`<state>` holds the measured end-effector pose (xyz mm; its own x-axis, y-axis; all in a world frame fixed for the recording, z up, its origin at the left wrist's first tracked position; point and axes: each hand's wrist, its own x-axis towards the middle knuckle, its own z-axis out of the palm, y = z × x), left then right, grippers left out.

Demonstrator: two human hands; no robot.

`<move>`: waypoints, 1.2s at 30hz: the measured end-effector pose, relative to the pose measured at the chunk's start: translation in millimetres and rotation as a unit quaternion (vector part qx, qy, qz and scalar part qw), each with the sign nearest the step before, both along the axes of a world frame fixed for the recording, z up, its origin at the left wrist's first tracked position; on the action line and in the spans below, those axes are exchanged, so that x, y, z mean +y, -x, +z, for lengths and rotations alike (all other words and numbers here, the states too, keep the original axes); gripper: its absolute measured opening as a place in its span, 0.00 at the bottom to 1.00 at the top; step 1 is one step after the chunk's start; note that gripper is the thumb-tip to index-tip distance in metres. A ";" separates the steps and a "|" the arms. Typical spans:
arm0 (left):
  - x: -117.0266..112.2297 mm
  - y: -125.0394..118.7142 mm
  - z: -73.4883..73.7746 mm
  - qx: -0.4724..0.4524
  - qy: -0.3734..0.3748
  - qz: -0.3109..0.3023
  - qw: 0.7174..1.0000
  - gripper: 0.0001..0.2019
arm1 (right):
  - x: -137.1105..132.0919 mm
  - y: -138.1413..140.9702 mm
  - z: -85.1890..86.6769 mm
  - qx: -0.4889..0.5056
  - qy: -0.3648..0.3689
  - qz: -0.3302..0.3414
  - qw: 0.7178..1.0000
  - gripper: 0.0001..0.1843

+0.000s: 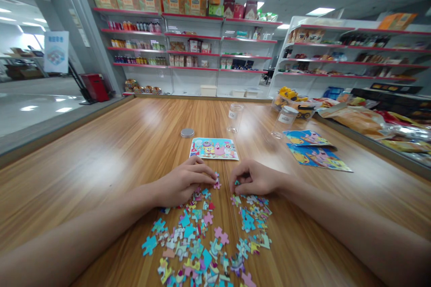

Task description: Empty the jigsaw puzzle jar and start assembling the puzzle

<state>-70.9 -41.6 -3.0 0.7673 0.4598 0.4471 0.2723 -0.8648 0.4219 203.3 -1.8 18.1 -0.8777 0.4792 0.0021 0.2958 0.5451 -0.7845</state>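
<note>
Both my hands rest on a wooden table (111, 157) above a heap of loose jigsaw pieces (205, 237). My left hand (183, 184) is curled, its fingertips pinching a pink and white piece (217, 183). My right hand (254, 178) is curled too, fingers pressed on a small teal piece (236, 183) at the table. The two hands sit a little apart. Just beyond them lies a colourful cartoon reference picture (214, 148).
A round metal lid (187, 132) lies left of the picture. Two clear plastic jars (235, 118) (284, 122) stand behind it. Two more cartoon sheets (314, 152) lie at the right. Packaged goods (363, 119) line the right edge. Store shelves (188, 45) stand behind.
</note>
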 end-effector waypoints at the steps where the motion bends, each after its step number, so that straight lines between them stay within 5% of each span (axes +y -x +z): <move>1: -0.1 0.1 0.7 -0.005 0.001 -0.001 1.000 0.18 | 1.5 -0.9 0.5 0.005 0.025 -0.003 1.000 0.11; 6: -4.3 -0.7 5.9 -0.018 -0.002 0.015 1.000 0.13 | 6.0 -3.6 5.0 -0.016 0.085 0.030 0.996 0.13; 14: -11.0 0.0 12.5 0.020 0.069 -0.019 0.997 0.07 | -4.5 1.6 6.8 -0.063 -0.054 0.046 0.996 0.06; 23: -6.6 0.1 12.9 0.039 0.119 -0.035 0.991 0.05 | -13.4 9.7 0.6 -0.017 -0.108 0.026 0.994 0.07; 36: -3.6 3.2 11.5 0.063 0.145 -0.053 0.986 0.08 | -24.6 18.1 2.3 0.021 0.156 0.067 0.985 0.14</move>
